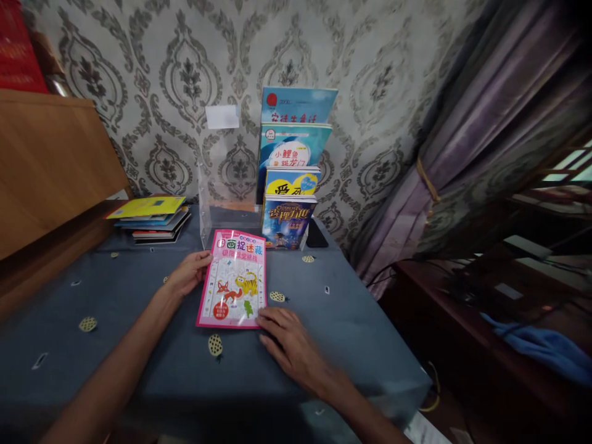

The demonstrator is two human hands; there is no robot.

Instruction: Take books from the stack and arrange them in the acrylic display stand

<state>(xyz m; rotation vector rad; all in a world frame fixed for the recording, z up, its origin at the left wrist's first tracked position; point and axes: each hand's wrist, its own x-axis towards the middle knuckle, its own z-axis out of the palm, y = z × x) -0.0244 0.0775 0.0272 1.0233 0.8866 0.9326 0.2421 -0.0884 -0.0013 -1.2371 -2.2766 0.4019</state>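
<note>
A pink-bordered children's book (pixel 237 280) with a fox and a striped cat on its cover is in front of me, cover up. My left hand (pixel 189 273) pinches its left edge, thumb on the cover and the other fingers partly hidden. At the lower right corner is my right hand (pixel 291 345), its fingers stretched out and touching the book's edge, with the thumb apart below. Just behind the book stands a clear stepped display rack (pixel 205 209). Its right side carries a blue-purple book (pixel 287 225), a yellow-and-blue book (pixel 277 180) and two teal books (pixel 319 102) in rising tiers.
A stack of books (pixel 150 213), yellow on top, lies at the back left beside a wooden cabinet (pixel 50 166). A dark phone (pixel 317 235) is right of the rack. The dark tablecloth (pixel 342 333) ends at right, near a purple curtain (pixel 407 203) and a blue cloth (pixel 541 345).
</note>
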